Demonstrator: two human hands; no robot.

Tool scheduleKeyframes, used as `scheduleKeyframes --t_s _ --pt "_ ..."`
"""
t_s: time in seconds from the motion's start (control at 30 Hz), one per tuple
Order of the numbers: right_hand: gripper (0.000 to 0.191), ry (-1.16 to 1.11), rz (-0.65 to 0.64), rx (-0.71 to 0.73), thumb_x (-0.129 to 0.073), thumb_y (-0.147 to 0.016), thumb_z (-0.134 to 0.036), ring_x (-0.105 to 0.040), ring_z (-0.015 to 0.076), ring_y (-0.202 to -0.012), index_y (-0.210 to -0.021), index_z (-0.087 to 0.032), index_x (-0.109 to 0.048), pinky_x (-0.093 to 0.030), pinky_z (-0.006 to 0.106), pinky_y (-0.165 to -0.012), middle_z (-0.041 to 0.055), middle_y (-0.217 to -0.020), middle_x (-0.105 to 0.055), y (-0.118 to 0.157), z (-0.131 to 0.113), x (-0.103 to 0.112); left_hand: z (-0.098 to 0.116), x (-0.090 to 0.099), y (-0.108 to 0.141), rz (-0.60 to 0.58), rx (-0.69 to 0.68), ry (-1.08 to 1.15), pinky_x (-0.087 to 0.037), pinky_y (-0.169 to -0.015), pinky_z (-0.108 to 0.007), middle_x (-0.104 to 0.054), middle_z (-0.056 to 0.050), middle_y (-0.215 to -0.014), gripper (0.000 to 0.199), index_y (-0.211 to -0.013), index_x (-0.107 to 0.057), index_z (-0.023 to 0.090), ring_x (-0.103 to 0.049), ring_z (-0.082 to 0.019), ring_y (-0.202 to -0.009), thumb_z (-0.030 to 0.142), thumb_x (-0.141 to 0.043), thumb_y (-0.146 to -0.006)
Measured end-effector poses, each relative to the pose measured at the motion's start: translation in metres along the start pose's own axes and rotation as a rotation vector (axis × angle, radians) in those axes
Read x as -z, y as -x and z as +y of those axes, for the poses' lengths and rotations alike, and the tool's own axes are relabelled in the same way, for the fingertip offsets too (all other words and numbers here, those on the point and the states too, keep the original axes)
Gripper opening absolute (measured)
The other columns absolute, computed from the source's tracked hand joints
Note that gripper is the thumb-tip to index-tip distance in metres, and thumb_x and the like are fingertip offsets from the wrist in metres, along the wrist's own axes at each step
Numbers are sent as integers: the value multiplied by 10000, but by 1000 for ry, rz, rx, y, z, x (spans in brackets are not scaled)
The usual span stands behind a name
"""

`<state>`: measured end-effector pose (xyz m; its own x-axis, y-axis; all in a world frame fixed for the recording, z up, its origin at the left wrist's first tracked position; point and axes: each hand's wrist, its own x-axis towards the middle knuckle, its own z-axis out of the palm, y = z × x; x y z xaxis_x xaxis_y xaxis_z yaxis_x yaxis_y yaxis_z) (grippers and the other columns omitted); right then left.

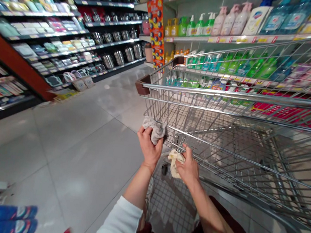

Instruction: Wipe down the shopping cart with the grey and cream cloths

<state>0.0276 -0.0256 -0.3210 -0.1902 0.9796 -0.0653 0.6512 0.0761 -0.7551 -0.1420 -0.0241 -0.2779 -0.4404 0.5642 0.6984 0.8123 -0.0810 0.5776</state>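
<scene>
Grey crumpled cloth: it is bunched in the left hand, whose fingers are closed around it, beside the lower corner of the cart basket. Whether it touches the metal, I cannot tell.
Cream-yellow soft cloth: it is grasped in the right hand, near the side wires, and a loose part hangs below the fingers. This part could catch on a wire and be pulled out, because it is not gathered in the hand.
Silver wire shopping cart: its basket is a narrow mesh. A fingertip could become pinched or scratched, I think, if it slips between the bars while the hand pushes.
Small dark caster wheel: it stands on the floor under the cart, close below the hands. If the cart is not braked, strong rubbing could make it roll; a brake I cannot see.
Grey tiled floor: a dropped cloth would pick up dirt here.
White shelf with pump bottles: it is behind the cart, and a rolling cart could perhaps bump it.
</scene>
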Motion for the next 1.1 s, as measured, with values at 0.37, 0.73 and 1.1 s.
scheduleKeyframes --t_s 0.37,0.73,1.1 --pt "849 87 -62 -10 -535 -827 -236 -646 164 -956 -1569 -355 -139 -420 220 -753 -4 -1181 -644 3 0 4 -2 -3 30 -470 -66 -79 -474 -975 -402 -509 -103 -1198 391 -1129 -611 219 -507 -270 -1162 139 -641 -747" --pt "909 121 -100 -32 -568 -823 -222 -632 180 -1023 -1586 -350 -92 -431 241 -811 3 -1247 -616 4 0 11 -21 12 1 -102 -11 -29 -446 -1014 -403 -523 -99 -1136 333 -1086 -590 193 -504 -254 -1168 203 -632 -757" --pt "859 105 -90 -31 -570 -810 -232 -637 167 -988 -1557 -388 -175 -412 224 -782 -18 -1218 -631 2 0 11 -7 -1 25 -571 161 -203 -488 -962 -385 -493 -116 -1161 353 -1132 -527 180 -534 -248 -1112 173 -623 -792"
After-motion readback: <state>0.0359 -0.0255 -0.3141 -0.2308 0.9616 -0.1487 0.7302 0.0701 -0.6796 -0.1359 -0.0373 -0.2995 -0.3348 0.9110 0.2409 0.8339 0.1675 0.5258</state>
